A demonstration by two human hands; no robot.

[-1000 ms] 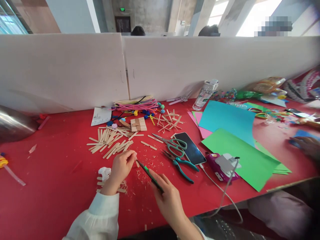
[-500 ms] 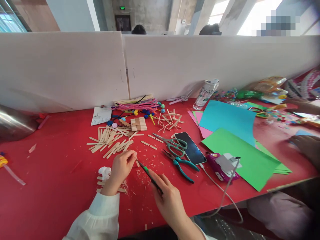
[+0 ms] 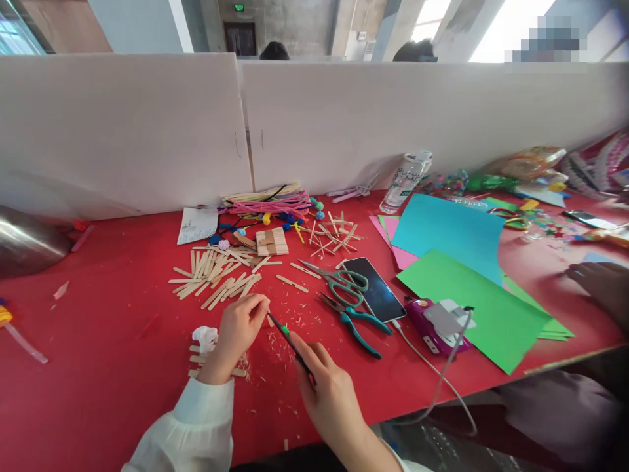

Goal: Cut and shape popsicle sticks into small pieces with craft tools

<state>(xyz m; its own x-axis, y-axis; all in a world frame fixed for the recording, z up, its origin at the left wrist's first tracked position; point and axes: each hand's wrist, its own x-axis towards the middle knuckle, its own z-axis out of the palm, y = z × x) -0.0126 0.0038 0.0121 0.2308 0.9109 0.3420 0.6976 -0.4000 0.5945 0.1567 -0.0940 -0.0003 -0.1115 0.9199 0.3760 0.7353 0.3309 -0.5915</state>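
My left hand is closed in a pinch above the red table, holding a small wooden craft stick mostly hidden by the fingers. In my right hand is a slim black craft knife with a green part near its blade. Its tip meets the stick just beside my left fingertips. Pale wood shavings lie scattered below both hands. Partly under my left wrist are several sticks and a crumpled white tissue.
Loose craft sticks form a pile ahead. Grey-green scissors, teal-handled pliers and a phone lie to the right. Beyond are a purple device with a cable, coloured paper, a bottle and another person's hand.
My hands, the stick and the knife keep nearly the same position. The view has tilted slightly. At the far right, the other person's farther hand has drawn back, and a phone there now shows.
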